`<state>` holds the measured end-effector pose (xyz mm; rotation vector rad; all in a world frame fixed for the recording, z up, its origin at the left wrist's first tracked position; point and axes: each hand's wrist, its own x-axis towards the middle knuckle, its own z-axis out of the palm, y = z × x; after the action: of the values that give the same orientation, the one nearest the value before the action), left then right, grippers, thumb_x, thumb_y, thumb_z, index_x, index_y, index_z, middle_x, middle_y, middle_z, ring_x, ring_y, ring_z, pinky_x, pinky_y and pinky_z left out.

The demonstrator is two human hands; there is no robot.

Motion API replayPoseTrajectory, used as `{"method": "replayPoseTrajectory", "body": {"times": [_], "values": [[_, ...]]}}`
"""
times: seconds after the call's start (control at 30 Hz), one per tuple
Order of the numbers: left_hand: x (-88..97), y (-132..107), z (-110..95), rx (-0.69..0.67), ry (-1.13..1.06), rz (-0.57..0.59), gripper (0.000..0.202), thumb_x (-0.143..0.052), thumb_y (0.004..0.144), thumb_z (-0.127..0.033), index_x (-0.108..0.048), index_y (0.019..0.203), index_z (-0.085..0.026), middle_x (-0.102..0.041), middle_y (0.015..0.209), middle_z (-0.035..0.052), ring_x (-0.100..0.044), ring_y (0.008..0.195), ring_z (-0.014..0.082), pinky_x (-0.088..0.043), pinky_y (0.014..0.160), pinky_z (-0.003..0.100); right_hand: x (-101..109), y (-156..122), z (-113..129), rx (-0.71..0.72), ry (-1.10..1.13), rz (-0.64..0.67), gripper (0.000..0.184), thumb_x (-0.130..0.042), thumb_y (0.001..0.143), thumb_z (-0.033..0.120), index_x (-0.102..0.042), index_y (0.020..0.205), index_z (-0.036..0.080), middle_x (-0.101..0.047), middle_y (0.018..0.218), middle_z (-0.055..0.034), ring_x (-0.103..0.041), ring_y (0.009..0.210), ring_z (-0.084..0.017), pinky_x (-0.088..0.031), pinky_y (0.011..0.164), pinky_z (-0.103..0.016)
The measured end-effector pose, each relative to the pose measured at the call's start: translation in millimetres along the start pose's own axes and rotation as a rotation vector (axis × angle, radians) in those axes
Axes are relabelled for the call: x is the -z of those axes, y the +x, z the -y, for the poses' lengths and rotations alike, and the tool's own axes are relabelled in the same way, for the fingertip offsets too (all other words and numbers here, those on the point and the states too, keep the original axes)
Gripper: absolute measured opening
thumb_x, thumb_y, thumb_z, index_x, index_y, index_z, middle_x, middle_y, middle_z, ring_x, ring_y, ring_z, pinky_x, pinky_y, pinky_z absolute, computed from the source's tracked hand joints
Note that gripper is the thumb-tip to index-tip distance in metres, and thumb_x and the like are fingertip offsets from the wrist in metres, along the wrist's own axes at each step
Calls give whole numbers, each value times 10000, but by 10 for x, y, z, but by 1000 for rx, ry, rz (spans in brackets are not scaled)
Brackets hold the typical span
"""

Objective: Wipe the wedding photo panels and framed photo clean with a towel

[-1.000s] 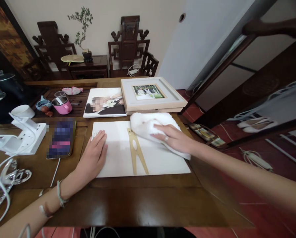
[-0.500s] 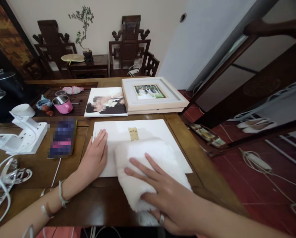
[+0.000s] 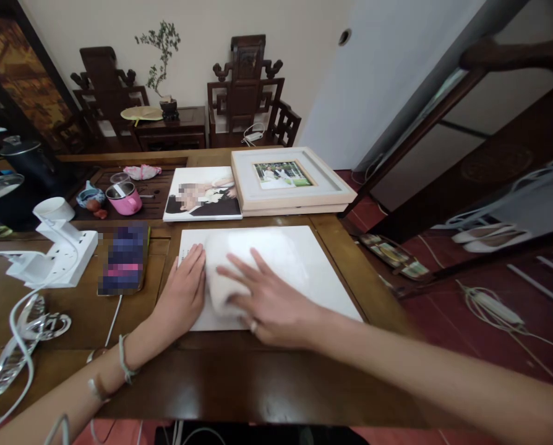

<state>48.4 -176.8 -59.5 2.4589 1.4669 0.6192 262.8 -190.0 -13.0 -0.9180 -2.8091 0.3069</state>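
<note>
Resting splayed on cloth [image 3: 221, 249]: right hand [image 3: 273, 304]

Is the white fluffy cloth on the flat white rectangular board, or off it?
On: the white fluffy cloth lies over the white rectangular board, under the right hand. Blur hides whether it is folded.

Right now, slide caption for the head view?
Right hand on a white cloth over a white panel; left hand on the panel's left side.
</note>
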Motion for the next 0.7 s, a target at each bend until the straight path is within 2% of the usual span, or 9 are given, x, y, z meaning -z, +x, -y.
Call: {"method": "replayPoseTrajectory", "body": {"times": [0.1,0.2,0.3,0.43,0.53,0.6,0.7], "values": [[8,-14,16,-16,-3,17,514,-309,922,-128,-320,1436,-141,-331,1527,176,-247,1444,260,-229,1148,563,-68,-282,338,94,73,10,261,-615,763,218,-700,1008,189,-380,1492,-199,-151,1407,-438,-65,1071,-729],[4,-23,25,-23,6,15,539,-323,900,-106,-315,1438,-129,-327,1527,184,-237,1446,269,-233,1145,564,-65,-437,464,129,109,45,225,-628,764,262,-699,967,196,-369,1503,-181,-164,1408,-430,-82,1077,-723],[-11,-18,23,-13,23,16,527,-310,907,-108,-323,1433,-117,-337,1520,191,-252,1441,274,-249,1139,562,-2,-336,323,81,103,56,261,-570,790,215,-689,1021,195,-409,1488,-150,-208,1415,-378,-122,1101,-683],[-25,-7,19,-8,25,11,525,-310,915,-110,-320,1439,-135,-348,1516,182,-259,1439,272,-248,1141,568,98,81,-47,-54,10,69,359,-492,825,156,-638,1153,150,-444,1461,-169,-261,1405,-360,-188,1097,-662],[-25,-6,15,-9,10,-2,512,-309,922,-113,-337,1432,-150,-348,1517,176,-260,1439,268,-244,1145,565,131,345,-227,-139,-67,23,357,-454,856,152,-619,1170,108,-460,1440,-197,-272,1397,-375,-213,1088,-654],[-21,-7,11,-9,2,-10,508,-303,925,-114,-337,1431,-151,-347,1518,176,-260,1440,264,-243,1146,561,117,399,-235,-152,-96,22,354,-471,859,168,-622,1174,111,-433,1458,-204,-248,1400,-399,-194,1080,-675],[-9,-8,9,-8,-4,-2,531,-299,916,-104,-304,1446,-141,-342,1519,182,-252,1442,265,-240,1144,566,45,259,-70,-88,-70,47,339,-522,839,193,-655,1148,149,-402,1477,-205,-201,1403,-433,-129,1077,-708]]}}
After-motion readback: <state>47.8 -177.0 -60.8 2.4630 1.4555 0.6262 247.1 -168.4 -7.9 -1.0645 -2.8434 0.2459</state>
